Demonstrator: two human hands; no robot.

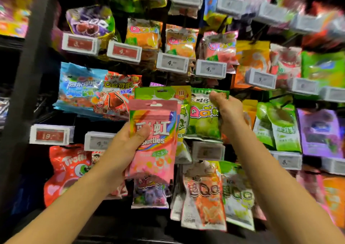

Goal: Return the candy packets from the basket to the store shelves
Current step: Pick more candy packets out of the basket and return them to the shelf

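Head view: left fingers (141, 133) clasp pink Skittles packet (155, 150); right fingers (214, 96) pinch green packet (202, 120)

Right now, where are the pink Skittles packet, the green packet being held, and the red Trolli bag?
pink Skittles packet (155, 145), head view, front middle.
green packet (202, 120), head view, printed front.
red Trolli bag (69, 171), head view, front centre.

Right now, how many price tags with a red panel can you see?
3. Two sit side by side on the upper left, red tag and its neighbour; a third is lower left. Blurred tags elsewhere could hide more.
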